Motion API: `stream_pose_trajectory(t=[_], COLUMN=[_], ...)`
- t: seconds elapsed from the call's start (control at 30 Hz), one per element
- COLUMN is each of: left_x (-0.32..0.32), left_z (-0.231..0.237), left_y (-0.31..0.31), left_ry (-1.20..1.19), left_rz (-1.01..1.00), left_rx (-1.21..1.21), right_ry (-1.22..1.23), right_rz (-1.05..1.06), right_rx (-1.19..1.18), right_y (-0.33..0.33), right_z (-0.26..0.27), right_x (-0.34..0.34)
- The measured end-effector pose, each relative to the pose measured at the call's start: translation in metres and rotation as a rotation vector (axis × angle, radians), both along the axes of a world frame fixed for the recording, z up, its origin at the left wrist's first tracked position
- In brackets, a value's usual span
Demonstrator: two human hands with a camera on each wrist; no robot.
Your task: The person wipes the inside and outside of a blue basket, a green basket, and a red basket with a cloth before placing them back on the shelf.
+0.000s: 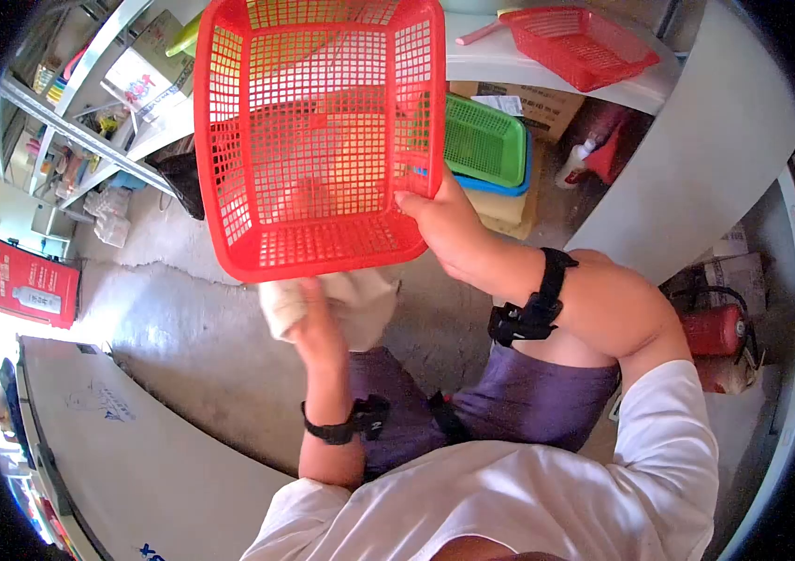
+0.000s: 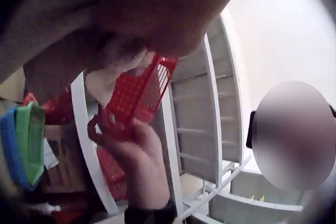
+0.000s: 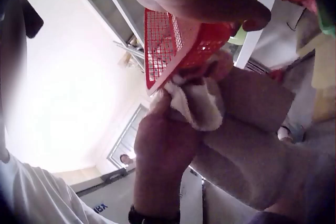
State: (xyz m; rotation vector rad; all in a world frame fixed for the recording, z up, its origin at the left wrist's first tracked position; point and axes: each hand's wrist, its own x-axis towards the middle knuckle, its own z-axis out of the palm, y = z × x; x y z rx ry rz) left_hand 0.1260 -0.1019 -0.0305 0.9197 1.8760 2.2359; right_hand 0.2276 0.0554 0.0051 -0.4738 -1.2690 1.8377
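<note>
A red plastic mesh basket point(image 1: 323, 266) is held up in front of the body, its open side facing the head camera. My right hand point(image 1: 440, 224) grips its lower right side, thumb over the rim. Below the basket's lower edge, my left hand point(image 1: 319, 332) holds a cream-coloured cloth point(image 1: 365, 307). In the right wrist view the cloth point(image 3: 202, 107) is bunched against the basket's rim, with the left hand's fingers pinching it. The left wrist view shows the right hand point(image 2: 139, 148) curled on the basket point(image 2: 134, 95) from the other side.
Another red basket point(image 1: 585, 51) sits on a white shelf point(image 1: 482, 42) ahead. Beneath are a green basket point(image 1: 482, 140), a blue one under it, and a cardboard box point(image 1: 547, 107). A fire extinguisher point(image 1: 711, 332) stands at right. A white panel point(image 1: 136, 449) lies at left.
</note>
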Motion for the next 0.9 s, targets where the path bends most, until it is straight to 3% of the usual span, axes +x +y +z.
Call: stream_pose_trajectory(t=[0.1,0.17,0.2,0.3,0.4,0.53,0.73,0.9], left_x=[-0.022,-0.038,-0.046,-0.054,-0.056,-0.036,-0.02,-0.021], left_z=[0.032,0.041,0.041,0.04,0.033,0.018,0.011,0.022], left_y=[-0.011,-0.018,-0.024,-0.039,-0.065,-0.071,-0.062,-0.04], left_ry=[-0.038,-0.13,-0.072,-0.287,-0.415,-0.505,-0.424,-0.258], left_rz=[0.023,0.006,0.024,-0.191,-0.285,-0.38,-0.37,-0.23], left_rx=[0.067,0.137,0.063,0.209,0.08,-0.083,-0.144,-0.102], right_ry=[-0.026,-0.088,-0.114,-0.161,-0.227,-0.406,-0.397,-0.249], right_rz=[0.071,0.05,0.038,0.065,0.453,0.804,0.768,0.648], right_rx=[-0.016,0.092,0.144,0.12,-0.106,-0.236,-0.218,-0.331], right_y=[0.004,0.011,0.012,0.011,0.02,0.011,0.004,0.013], right_z=[0.01,0.008,0.007,0.008,0.022,0.001,0.006,0.018], right_x=[0.001,-0.003,-0.004,0.0,0.02,0.035,0.033,0.018])
